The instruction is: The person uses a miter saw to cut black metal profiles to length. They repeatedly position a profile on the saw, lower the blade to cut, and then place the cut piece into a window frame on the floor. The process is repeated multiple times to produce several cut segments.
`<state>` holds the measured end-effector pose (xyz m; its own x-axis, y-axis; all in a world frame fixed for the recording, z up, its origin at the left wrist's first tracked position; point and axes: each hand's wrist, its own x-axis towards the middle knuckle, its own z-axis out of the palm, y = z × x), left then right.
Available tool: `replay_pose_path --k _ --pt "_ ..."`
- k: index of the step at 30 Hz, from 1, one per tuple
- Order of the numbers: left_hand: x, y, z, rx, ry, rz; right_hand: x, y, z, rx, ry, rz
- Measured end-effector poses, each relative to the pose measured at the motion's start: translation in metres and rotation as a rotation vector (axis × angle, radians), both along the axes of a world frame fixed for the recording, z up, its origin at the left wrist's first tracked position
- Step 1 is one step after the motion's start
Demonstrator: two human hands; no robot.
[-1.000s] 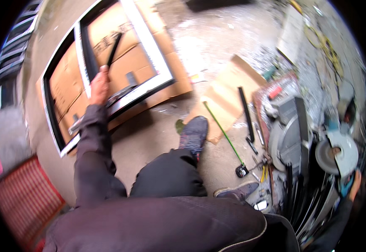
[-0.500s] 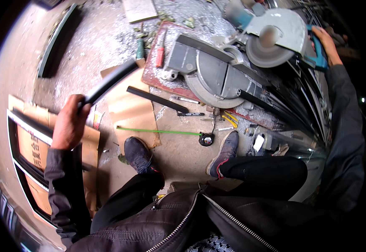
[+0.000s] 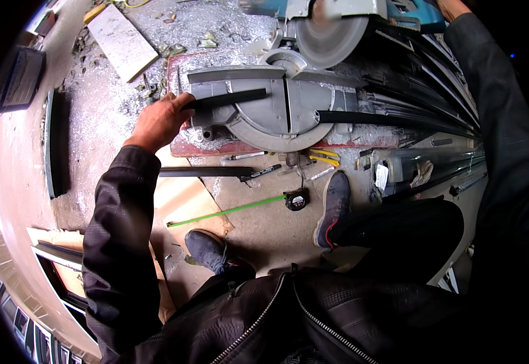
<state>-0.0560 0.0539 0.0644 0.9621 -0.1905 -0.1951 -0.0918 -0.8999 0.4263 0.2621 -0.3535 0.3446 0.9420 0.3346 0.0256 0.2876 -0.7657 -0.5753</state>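
My left hand (image 3: 160, 120) is closed around one end of a short black metal profile (image 3: 240, 97). The profile's free end reaches over the grey table (image 3: 264, 118) of a miter saw, left of the dark blade slot. At the upper right edge my right hand (image 3: 454, 8) is closed on the teal handle (image 3: 427, 17) of the saw; part of this hand is cut off by the picture's edge. The round saw blade (image 3: 332, 41) is raised behind the fence (image 3: 237, 74). A longer black profile (image 3: 386, 119) lies on the table's right side.
Many dark profiles (image 3: 434, 79) lie bundled at right. By my shoes are a tape measure (image 3: 296, 199) with its green tape out, a black marker (image 3: 266, 172), yellow-handled pliers (image 3: 325, 158) and another black profile (image 3: 204, 172). Framed panels (image 3: 64, 273) lie at left, a white board (image 3: 122, 43) behind.
My left hand has brought the short profile rightward onto the saw table. The view has turned, so the saw sits further left and higher; my right hand stays at its handle.
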Motion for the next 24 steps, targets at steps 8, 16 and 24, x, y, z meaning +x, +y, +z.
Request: replay_pose_path --k 8,16,24 --pt "0.033 -0.011 -0.022 0.119 -0.051 0.191 0.002 -0.003 -0.002 0.123 -0.006 0.026" --pt "0.047 -0.020 -0.030 0.122 -0.090 0.291 -0.020 0.012 0.000 0.245 0.278 -0.087" --pt "0.055 -0.011 -0.035 -0.051 -0.086 0.272 -0.029 0.022 0.004 0.230 0.341 -0.205"
